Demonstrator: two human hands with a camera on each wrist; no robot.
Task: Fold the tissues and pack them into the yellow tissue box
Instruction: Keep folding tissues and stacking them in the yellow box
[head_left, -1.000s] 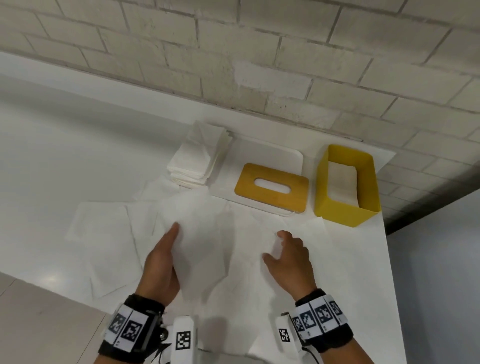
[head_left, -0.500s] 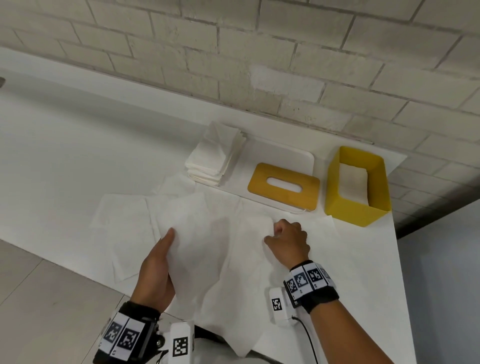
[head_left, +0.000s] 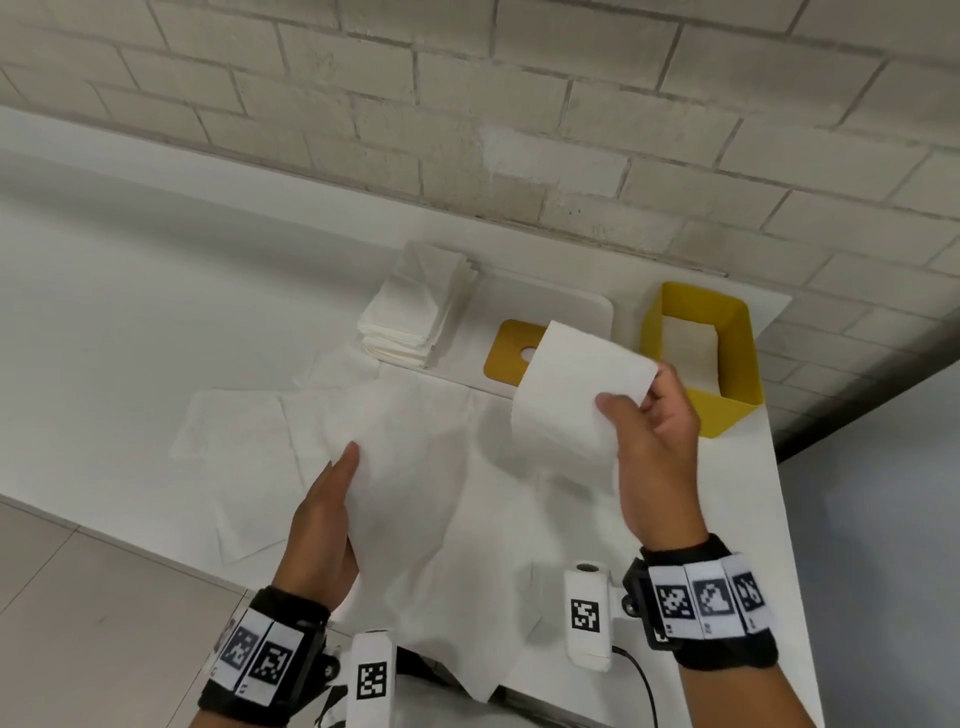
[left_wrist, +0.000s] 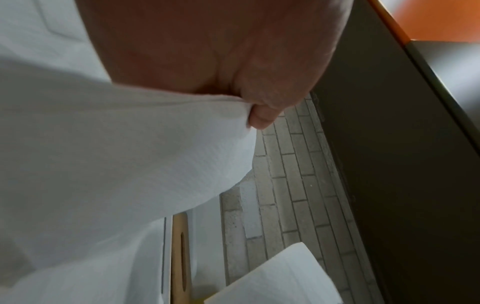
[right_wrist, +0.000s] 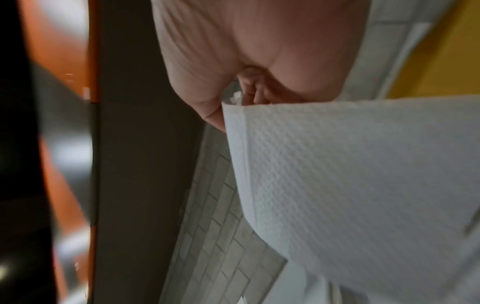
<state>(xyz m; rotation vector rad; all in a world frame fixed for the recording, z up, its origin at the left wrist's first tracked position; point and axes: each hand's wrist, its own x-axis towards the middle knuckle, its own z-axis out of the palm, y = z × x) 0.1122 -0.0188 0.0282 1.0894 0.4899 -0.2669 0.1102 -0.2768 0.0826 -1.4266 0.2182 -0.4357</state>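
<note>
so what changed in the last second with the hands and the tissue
The right hand pinched the tissue's right edge and lifted it up off the table, curling it over toward the left. The left hand kept gripping the left edge. Folded stack, lid and yellow tissue box stayed put.

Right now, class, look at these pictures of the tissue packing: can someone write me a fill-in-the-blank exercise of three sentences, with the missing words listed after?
1. The right hand pinches the tissue and lifts its edge toward the ____ hand.
2. The yellow tissue box stands open, and its lid lies on a ____ tray.
3. The stack of folded tissues sits to the ____ of the lid.

Missing words: left; white; left
</note>
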